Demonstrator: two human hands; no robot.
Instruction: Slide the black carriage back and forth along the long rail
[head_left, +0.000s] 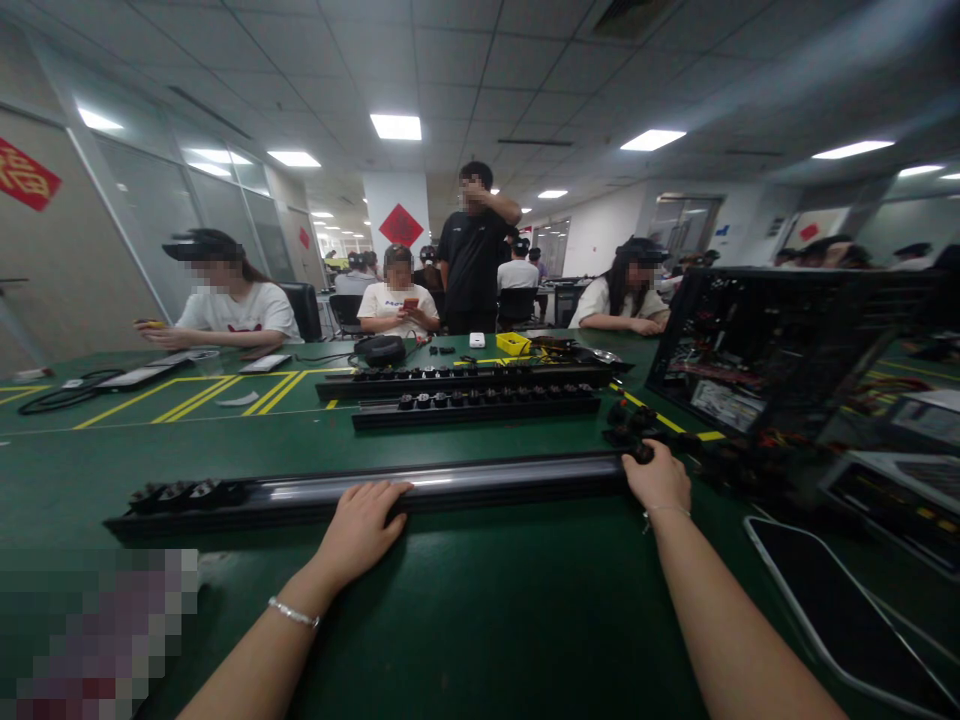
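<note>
My left hand [360, 528] lies flat on the long black rail [390, 490], fingers spread and pressing down rather than gripping — it looks like a steadying hold. My right hand [660, 480] sits at the rail's right end, fingers curled around a small black knob [642, 452] there. The rail lies lengthwise across the green table [480, 620] just in front of me, a few knobs [187, 492] seated at its left end. Two more rails [472, 395] full of knobs lie farther back. To my right stand an open computer case [757, 350] and a dark tablet [840, 610]. Beyond — seated people under bright ceiling panels, one standing.
</note>
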